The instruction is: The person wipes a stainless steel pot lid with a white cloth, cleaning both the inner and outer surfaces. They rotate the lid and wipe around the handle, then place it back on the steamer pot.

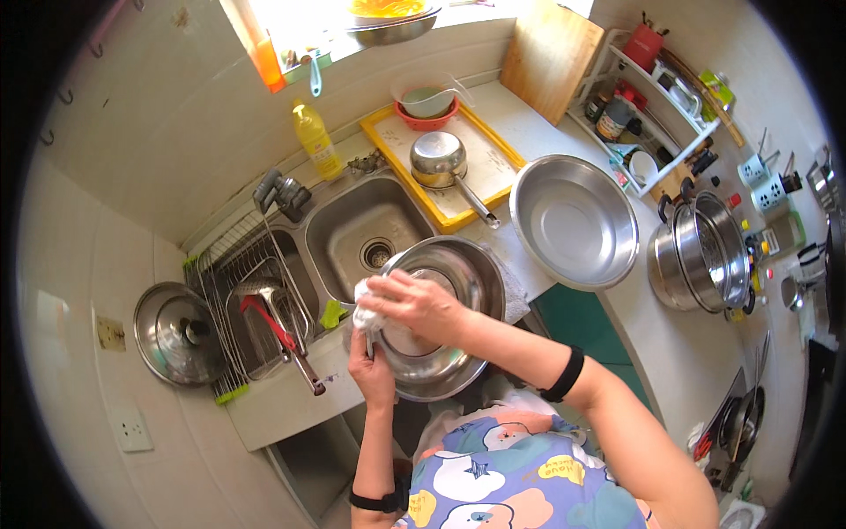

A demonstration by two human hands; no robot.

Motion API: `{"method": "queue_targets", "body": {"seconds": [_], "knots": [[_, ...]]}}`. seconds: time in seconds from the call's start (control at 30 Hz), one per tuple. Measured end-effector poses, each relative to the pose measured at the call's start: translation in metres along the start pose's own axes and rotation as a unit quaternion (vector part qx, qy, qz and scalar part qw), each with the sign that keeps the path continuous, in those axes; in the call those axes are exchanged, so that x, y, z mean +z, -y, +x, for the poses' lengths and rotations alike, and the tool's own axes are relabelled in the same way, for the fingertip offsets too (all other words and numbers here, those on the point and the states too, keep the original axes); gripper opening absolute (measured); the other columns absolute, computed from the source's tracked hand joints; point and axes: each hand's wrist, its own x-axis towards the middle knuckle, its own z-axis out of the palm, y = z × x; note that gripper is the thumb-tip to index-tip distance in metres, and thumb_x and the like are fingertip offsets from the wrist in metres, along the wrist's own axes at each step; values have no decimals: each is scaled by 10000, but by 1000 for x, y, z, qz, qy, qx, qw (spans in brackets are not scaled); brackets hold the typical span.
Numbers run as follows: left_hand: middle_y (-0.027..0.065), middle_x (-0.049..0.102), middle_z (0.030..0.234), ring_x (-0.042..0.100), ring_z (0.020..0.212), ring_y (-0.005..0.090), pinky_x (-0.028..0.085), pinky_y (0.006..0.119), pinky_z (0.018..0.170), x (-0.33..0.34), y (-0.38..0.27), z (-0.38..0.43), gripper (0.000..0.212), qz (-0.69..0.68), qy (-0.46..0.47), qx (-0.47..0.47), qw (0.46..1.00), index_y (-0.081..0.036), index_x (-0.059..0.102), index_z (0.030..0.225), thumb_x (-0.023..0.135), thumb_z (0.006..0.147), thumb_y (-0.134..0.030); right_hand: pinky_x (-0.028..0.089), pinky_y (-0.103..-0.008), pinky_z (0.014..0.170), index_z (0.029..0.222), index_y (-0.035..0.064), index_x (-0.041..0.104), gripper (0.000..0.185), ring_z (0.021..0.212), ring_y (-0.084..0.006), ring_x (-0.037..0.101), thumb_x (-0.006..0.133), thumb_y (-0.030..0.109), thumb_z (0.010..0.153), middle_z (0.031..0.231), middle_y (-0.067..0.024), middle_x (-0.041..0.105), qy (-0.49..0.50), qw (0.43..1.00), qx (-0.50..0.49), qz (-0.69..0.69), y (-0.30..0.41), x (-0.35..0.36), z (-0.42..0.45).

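A large stainless-steel basin (472,360) is before me at the counter's front edge, with more round metal surfaces showing inside it, perhaps a second bowl. My left hand (373,377) grips its left rim, thumb up. In my right hand (420,307) a bunched white cloth (367,314) is pressed over that same rim, just above my left thumb. My right forearm covers part of the basin's inside. Left of the cloth, a crumpled green cloth or sponge (332,314) lies on the sink's edge.
A double sink (350,218) has a wire dish rack (231,258) over its left bowl. A pot lid (178,334) leans against the rack. Behind stand a yellow bottle (317,139) and a saucepan (437,159) on a yellow-rimmed tray (489,145). Another steel basin (575,221) and a steamer pot (674,264) stand right.
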Motion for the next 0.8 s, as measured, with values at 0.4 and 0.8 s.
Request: {"method": "queue_targets", "body": {"seconds": [0.4, 0.8], "knots": [[121, 677, 1292, 503, 1341, 430, 320, 600, 1131, -12, -47, -5, 334, 194, 107, 463, 858, -113, 763, 1113, 656, 835, 40, 545, -275, 718, 1117, 68, 729, 344, 827, -171, 660, 694, -46, 795, 1104, -85, 699, -51, 949, 272, 150, -44, -106, -95], [138, 594, 1388, 545, 1293, 352, 368, 532, 1109, 6, -72, -39, 850, 291, 109, 390, 867, -17, 511, 1412, 785, 608, 14, 553, -329, 816, 1046, 60, 741, 344, 959, -248, 687, 630, -77, 751, 1066, -110, 707, -5, 912, 374, 166, -52, -141, -105]]}}
